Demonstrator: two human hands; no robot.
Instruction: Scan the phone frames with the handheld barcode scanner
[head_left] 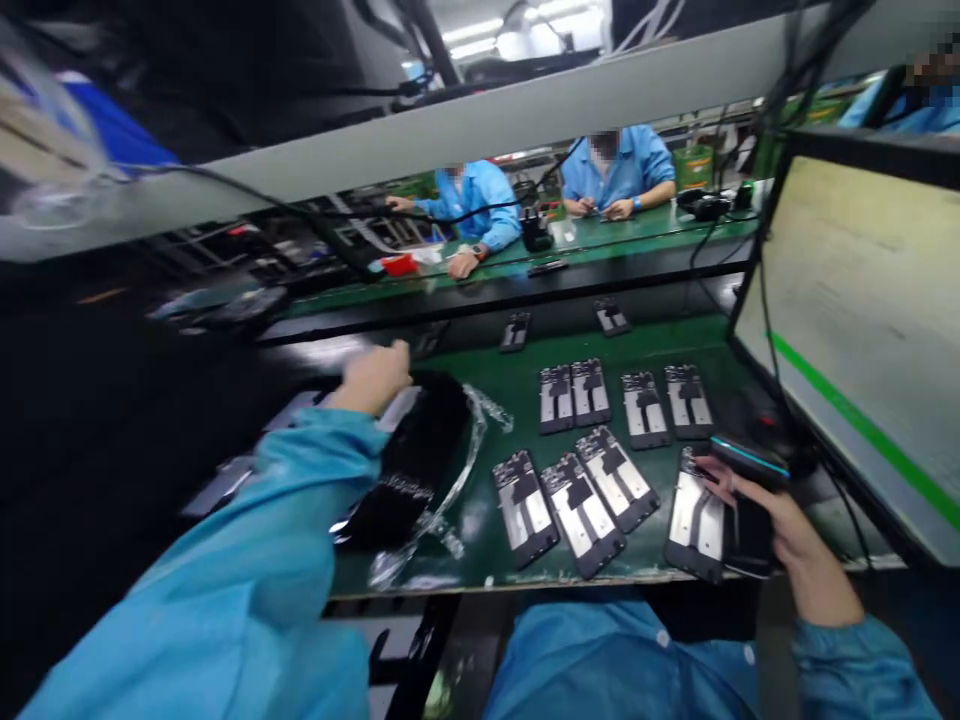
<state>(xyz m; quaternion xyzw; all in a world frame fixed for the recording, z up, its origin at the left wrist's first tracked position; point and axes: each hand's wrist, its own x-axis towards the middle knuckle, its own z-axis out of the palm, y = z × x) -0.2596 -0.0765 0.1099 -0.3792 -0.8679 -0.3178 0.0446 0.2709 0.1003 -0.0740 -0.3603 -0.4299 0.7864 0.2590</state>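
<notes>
My left hand (375, 378) is at the far left of the green bench, over a glossy black plastic bag or cover (409, 470). Its fingers are smeared by motion and partly turned away, so any grip is hidden. A strip of crumpled clear plastic (472, 450) lies beside the black plastic. Near the bench's right front, my right hand (780, 515) has its fingers closed at the upper right edge of an opened phone body (694, 525), silver and black. A dark flat thing (750, 540) shows below that hand. Just above it is a black device (750, 458) with a lit cyan strip.
Several similar opened phone bodies (589, 515) lie in rows on the green bench (465, 540). Two more (515, 332) lie farther back. A panel (862, 330) with a green stripe stands right. Cables hang near it. Two co-workers (480, 205) in blue sit across.
</notes>
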